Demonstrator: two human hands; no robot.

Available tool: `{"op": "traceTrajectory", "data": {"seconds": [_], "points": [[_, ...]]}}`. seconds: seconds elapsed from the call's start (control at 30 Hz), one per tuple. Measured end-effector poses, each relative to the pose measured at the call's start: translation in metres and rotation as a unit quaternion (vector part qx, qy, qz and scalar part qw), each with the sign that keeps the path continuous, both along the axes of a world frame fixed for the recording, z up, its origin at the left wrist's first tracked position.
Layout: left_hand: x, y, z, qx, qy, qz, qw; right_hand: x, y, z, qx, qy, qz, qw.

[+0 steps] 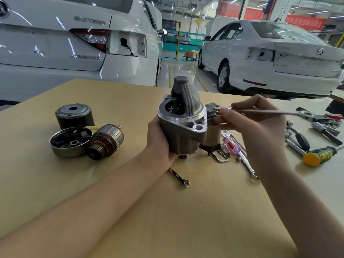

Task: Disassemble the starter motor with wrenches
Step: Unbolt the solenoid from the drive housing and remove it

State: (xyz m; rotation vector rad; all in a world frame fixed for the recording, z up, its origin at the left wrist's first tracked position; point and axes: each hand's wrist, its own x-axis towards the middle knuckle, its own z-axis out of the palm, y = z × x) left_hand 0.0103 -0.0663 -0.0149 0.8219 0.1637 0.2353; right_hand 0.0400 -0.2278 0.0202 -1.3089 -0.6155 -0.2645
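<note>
The grey starter motor housing [183, 118] stands upright on the tan table, nose cone up, with its solenoid [212, 134] behind it on the right. My left hand [160, 138] grips the housing from the left side. My right hand [255, 118] holds a long silver wrench [264, 111] level, its ring end at a fitting on top of the solenoid. Removed parts lie to the left: a black motor casing [74, 115], an end cap with brushes [69, 141] and the copper-wound armature [106, 140].
A small combination wrench [179, 176] lies in front of the motor. Another wrench [247, 165], a red-handled screwdriver [230, 145], a yellow-green screwdriver [320, 155] and several more tools lie to the right. Two white cars stand beyond the table's far edge.
</note>
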Motion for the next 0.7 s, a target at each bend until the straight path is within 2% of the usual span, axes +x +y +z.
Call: {"op": "traceTrajectory", "data": {"seconds": [0.07,0.13,0.37,0.57,0.7], "points": [[0.000,0.000,0.000,0.006,-0.004,-0.002,1.000,-0.003,0.005,-0.005,-0.075,-0.115,-0.123,0.983],[-0.001,0.000,0.001,0.012,-0.003,-0.006,1.000,-0.008,0.010,-0.010,-0.119,-0.185,-0.188,0.957],[-0.001,0.000,0.000,0.018,0.007,-0.004,1.000,-0.012,0.013,-0.013,-0.171,-0.267,-0.241,0.917],[-0.001,0.000,-0.001,0.011,0.011,0.001,1.000,-0.011,0.012,-0.013,-0.192,-0.286,-0.240,0.908],[-0.001,0.001,-0.001,0.011,0.011,-0.003,1.000,-0.011,0.013,-0.010,-0.114,-0.162,-0.160,0.967]]}}
